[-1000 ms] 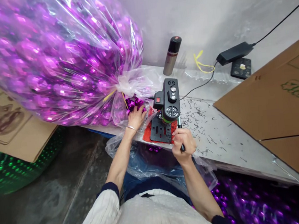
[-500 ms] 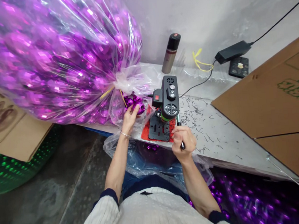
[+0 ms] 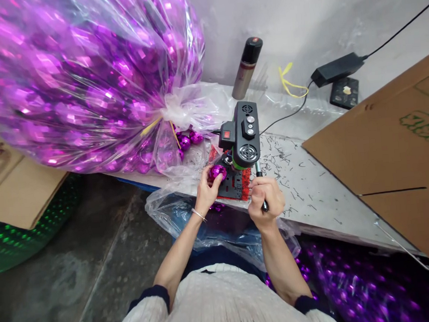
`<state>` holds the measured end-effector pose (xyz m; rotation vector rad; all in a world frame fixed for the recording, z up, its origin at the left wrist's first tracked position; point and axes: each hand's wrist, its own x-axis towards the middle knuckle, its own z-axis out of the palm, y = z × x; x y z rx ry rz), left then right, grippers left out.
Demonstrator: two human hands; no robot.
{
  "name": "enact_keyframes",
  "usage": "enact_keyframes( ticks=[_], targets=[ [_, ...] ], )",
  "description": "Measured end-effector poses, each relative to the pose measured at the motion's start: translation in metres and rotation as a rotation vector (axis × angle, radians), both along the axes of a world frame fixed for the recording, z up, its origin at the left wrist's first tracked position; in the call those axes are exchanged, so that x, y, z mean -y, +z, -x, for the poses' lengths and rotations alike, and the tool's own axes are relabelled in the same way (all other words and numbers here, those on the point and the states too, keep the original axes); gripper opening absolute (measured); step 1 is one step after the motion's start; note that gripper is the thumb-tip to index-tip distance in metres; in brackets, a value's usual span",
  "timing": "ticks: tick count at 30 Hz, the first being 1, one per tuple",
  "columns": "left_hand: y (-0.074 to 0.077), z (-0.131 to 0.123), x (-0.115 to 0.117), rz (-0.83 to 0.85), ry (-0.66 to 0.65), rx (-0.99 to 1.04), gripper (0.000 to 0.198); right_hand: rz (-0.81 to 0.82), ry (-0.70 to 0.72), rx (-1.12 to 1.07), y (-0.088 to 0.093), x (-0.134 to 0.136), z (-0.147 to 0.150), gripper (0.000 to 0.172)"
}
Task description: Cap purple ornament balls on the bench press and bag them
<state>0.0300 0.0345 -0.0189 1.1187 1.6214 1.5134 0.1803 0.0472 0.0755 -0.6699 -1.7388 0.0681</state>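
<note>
We are looking down on the left hand point(image 3: 205, 192), which is reaching forward and angling right, its thumb and fingers pinching a faceted purple ball point(image 3: 218, 171) over the left part of the base plate point(image 3: 225, 191), beside the black machine point(image 3: 248, 130). The right hand point(image 3: 266, 199) is clenching around the machine's black handle point(image 3: 265, 207), knuckles upward. Around them — a bulky tied bag point(image 3: 110, 90) of purple balls is filling the far left, and loose balls point(image 3: 185, 142) are lying near its gathered neck. A spray can point(image 3: 247, 68) is standing beyond the machine; a carton point(image 3: 383, 161) is bounding the right. The near edge of the table point(image 3: 307, 195) is running beneath both hands — between machine and carton, a gap is remaining, strewn with dark slivers point(image 3: 279, 153).
</note>
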Motion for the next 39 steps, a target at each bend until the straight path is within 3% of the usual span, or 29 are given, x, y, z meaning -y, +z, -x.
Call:
enact_keyframes(
  ticks=[6,14,22,33,39],
  targets=[
    [-0.001,-0.009,-0.001,-0.037,0.017,-0.332,0.048,0.001,-0.007,0.022,0.002,0.001,-0.001,0.021],
    [-0.018,-0.004,-0.002,-0.088,-0.064,-0.505,0.061,0.001,-0.021,0.031,0.001,0.002,-0.001,0.022],
    [-0.021,-0.004,0.004,-0.147,-0.112,-0.563,0.061,0.011,-0.004,0.026,-0.003,0.002,-0.002,0.021],
    [-0.030,-0.003,-0.016,-0.177,-0.141,-0.576,0.064,0.029,0.001,0.017,-0.004,0.004,-0.003,0.020],
    [-0.034,-0.002,-0.014,-0.221,-0.145,-0.577,0.063,0.028,-0.009,-0.013,-0.022,0.004,-0.001,0.020]
  ],
)
